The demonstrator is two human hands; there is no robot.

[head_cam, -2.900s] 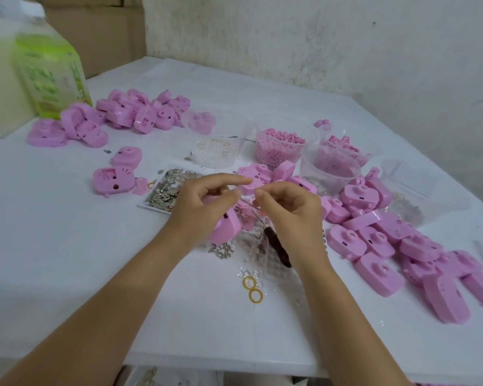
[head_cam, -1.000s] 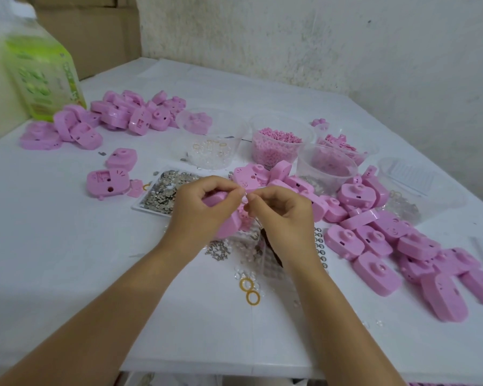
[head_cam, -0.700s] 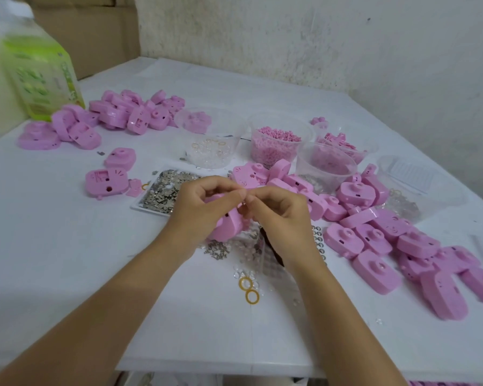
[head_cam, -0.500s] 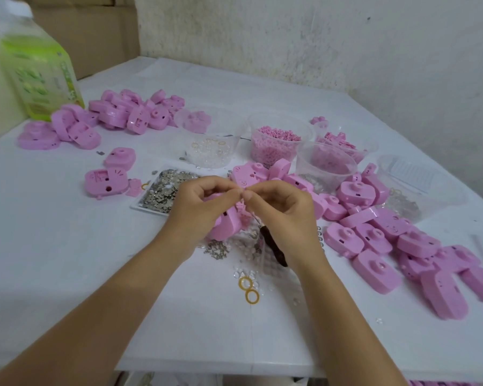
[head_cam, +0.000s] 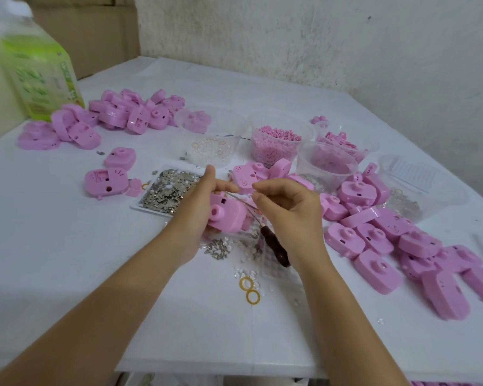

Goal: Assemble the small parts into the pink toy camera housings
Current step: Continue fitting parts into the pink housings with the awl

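Note:
My left hand (head_cam: pixel 198 215) grips a pink toy camera housing (head_cam: pixel 229 217) just above the table, lens ring facing me. My right hand (head_cam: pixel 289 208) hovers to its right with fingers curled, pinching a thin metal pin (head_cam: pixel 241 200) that slants toward the top of the housing. Several more pink housings (head_cam: pixel 374 240) lie heaped on the right and another pile of pink housings (head_cam: pixel 123 112) sits at the far left. A flat tray of small metal parts (head_cam: pixel 168 192) lies beside my left hand. Screws (head_cam: pixel 218 247) are scattered under my wrists.
Clear tubs hold rings (head_cam: pixel 211 147), pink beads (head_cam: pixel 276 140) and pink pieces (head_cam: pixel 328 165). A dark-handled tool (head_cam: pixel 276 246) lies under my right wrist. Two yellow rings (head_cam: pixel 250 291) sit near the front. A green-labelled jug (head_cam: pixel 37 73) stands at the far left.
My fingertips were together over the housing; now the hands have drawn apart, the right hand moving right, and the housing's front face shows.

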